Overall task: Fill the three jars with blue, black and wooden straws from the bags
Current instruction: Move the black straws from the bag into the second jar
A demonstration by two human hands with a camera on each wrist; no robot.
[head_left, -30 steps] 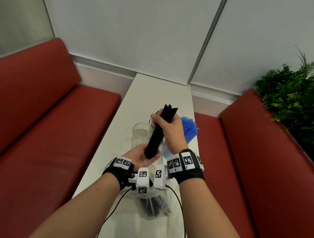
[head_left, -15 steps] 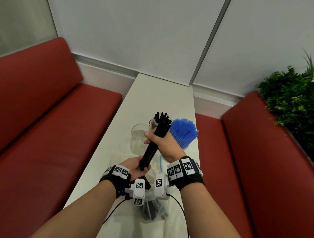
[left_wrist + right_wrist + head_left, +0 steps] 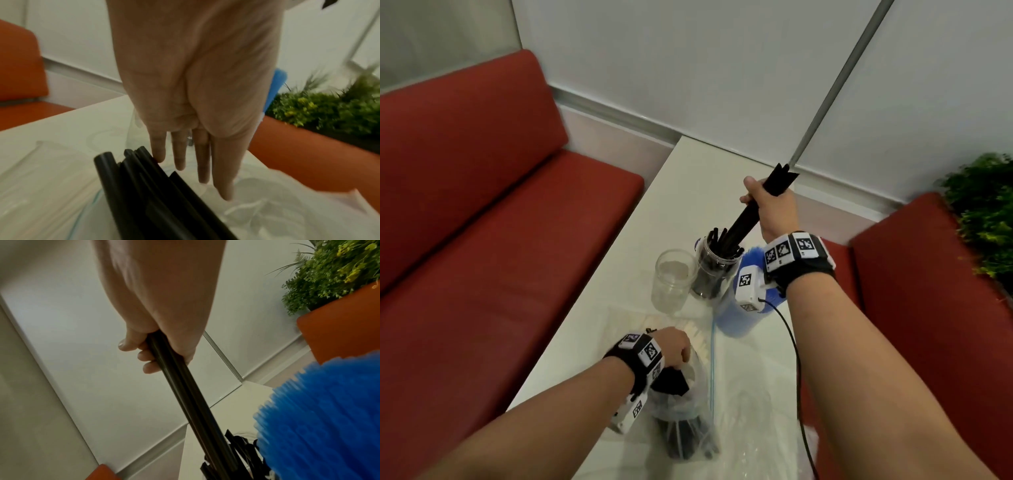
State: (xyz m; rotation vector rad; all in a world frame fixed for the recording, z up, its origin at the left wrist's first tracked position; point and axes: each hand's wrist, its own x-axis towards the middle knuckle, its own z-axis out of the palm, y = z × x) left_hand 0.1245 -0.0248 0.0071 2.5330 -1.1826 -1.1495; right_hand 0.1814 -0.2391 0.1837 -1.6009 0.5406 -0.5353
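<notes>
My right hand [image 3: 767, 205] grips a bundle of black straws [image 3: 744, 217] near its top, tilted, with the lower ends inside the middle jar [image 3: 714, 274], which holds more black straws. The right wrist view shows my fingers [image 3: 144, 356] curled round the bundle [image 3: 185, 394]. An empty glass jar [image 3: 673, 277] stands to the left. A jar of blue straws [image 3: 739, 318] stands to the right, partly hidden by my wrist. My left hand [image 3: 676, 346] hovers with straight fingers [image 3: 201, 162] at the mouth of a clear bag of black straws [image 3: 685, 425], whose ends [image 3: 144, 186] poke out beside them.
The narrow white table [image 3: 709, 178] runs between two red benches [image 3: 500, 257], the right bench [image 3: 928, 291] backed by a green plant [image 3: 986, 212]. A flat clear bag with pale contents [image 3: 688, 329] lies under the jars' near side. More clear plastic [image 3: 750, 428] covers the near table.
My right hand carried the black bundle up and forward, and its lower ends now sit in the middle jar. My left hand let go of the bundle's bottom and dropped to the bag.
</notes>
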